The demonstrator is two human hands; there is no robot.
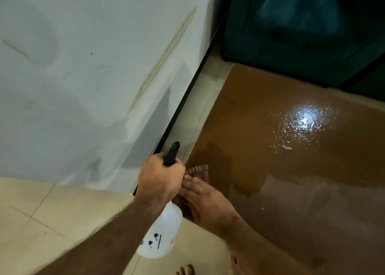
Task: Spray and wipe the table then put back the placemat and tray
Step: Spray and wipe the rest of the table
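Head-worn camera looks steeply down, close above the table point(291, 170) corner and floor point(41, 222).

One spray bottle point(164, 229), one checked cloth point(200, 171), one brown table point(291, 170), two hands.
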